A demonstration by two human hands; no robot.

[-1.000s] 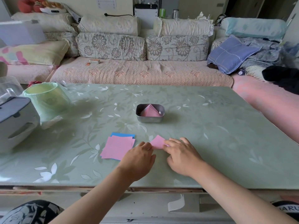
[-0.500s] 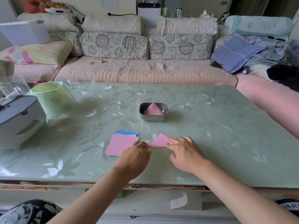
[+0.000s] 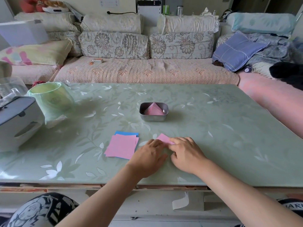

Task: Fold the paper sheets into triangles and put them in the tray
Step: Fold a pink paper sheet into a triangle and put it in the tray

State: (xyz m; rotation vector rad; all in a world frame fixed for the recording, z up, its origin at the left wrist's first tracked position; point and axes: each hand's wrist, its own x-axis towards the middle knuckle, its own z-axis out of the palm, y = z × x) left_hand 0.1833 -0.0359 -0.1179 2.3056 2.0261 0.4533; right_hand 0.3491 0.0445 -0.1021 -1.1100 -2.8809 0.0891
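A pink paper sheet (image 3: 163, 138) lies on the green table, mostly hidden under my two hands, with only its far corner showing. My left hand (image 3: 148, 157) rests on its left part with the fingers bent over it. My right hand (image 3: 186, 154) presses on its right part, fingertips on the paper's edge. Just left of my hands lies a small stack of pink sheets (image 3: 122, 146) over a blue one. Farther back at the table's middle stands a small metal tray (image 3: 153, 117) with several folded pink triangles inside.
A grey and white appliance (image 3: 16, 122) and a green bin lined with a plastic bag (image 3: 50, 99) stand at the table's left. A sofa with cushions runs behind the table. The table's near edge (image 3: 147, 184) is close to my forearms.
Both hands have drawn closer together over the pink sheet, and less of it shows than before. The stack and the tray have not moved.
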